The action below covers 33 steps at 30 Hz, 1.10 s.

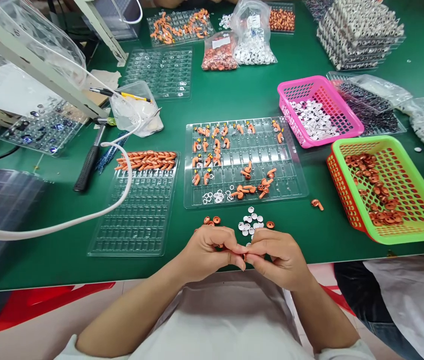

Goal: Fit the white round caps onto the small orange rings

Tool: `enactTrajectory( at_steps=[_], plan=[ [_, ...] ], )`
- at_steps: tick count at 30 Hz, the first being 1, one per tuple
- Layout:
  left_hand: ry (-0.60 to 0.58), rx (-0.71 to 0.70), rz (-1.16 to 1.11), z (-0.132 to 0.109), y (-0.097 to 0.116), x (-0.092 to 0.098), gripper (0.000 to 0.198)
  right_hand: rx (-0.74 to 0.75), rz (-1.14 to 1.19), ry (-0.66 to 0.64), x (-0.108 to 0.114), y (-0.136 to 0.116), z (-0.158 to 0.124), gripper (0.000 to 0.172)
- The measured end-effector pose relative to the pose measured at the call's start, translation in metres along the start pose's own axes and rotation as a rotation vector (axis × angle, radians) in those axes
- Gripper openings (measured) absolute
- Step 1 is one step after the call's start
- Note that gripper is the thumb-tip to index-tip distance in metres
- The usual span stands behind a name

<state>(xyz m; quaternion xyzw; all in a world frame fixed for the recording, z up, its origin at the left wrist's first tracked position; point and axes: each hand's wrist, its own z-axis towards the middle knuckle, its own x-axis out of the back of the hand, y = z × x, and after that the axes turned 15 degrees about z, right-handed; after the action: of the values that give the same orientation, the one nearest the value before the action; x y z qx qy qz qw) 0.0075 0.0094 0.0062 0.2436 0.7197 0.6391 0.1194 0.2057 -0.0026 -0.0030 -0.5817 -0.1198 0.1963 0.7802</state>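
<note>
Head view: your left hand (pixel 212 252) and right hand (pixel 276 258) pinch fingertips together on a small orange part (pixel 244 256), judged light, rigid and slippery; grip its rim, with white caps (pixel 250 224) at twelve o'clock on the counter (pixel 65 250).

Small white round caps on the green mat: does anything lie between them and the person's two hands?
Nothing visible does. The small white round caps lie just beyond the fingertips of the left hand and right hand, with only bare green mat between. Small orange rings sit off to either side, not in the way.
</note>
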Motion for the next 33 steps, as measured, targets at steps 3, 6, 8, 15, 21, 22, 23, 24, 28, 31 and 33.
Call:
enactTrajectory(
  at_steps=[3,6,8,15,21,22,23,24,28,31,33],
  plan=[
    [0.05,0.018,0.044,0.001,0.005,-0.001,0.025,-0.013,0.026,0.016,0.0,0.005,-0.001,0.017],
    [0.095,-0.006,0.118,0.001,0.013,-0.003,0.023,-0.035,0.092,0.049,0.001,0.009,-0.003,0.018],
    [0.139,-0.048,0.197,0.0,0.02,-0.005,0.018,-0.051,0.147,0.079,0.001,0.011,-0.005,0.017],
    [0.259,-0.2,0.483,-0.001,0.036,-0.01,0.004,-0.164,0.176,0.141,0.004,0.014,-0.006,0.017],
    [0.269,-0.229,0.512,-0.002,0.035,-0.011,0.004,-0.16,0.184,0.131,0.004,0.014,-0.006,0.019],
    [0.268,-0.232,0.513,-0.002,0.035,-0.012,0.004,-0.167,0.185,0.131,0.004,0.014,-0.006,0.019],
    [0.266,-0.234,0.516,-0.002,0.034,-0.012,0.004,-0.175,0.188,0.133,0.004,0.014,-0.006,0.019],
    [0.267,-0.238,0.518,-0.002,0.034,-0.012,0.004,-0.178,0.194,0.135,0.004,0.014,-0.006,0.018],
    [0.265,-0.236,0.516,-0.004,0.032,-0.012,0.006,-0.172,0.231,0.128,0.003,0.014,-0.006,0.015],
    [0.252,-0.221,0.48,-0.005,0.031,-0.012,0.011,-0.159,0.193,0.141,0.002,0.011,-0.006,0.014],
    [0.24,-0.186,0.44,-0.005,0.03,-0.012,0.014,-0.142,0.125,0.179,0.0,0.008,-0.006,0.012]
  ],
)
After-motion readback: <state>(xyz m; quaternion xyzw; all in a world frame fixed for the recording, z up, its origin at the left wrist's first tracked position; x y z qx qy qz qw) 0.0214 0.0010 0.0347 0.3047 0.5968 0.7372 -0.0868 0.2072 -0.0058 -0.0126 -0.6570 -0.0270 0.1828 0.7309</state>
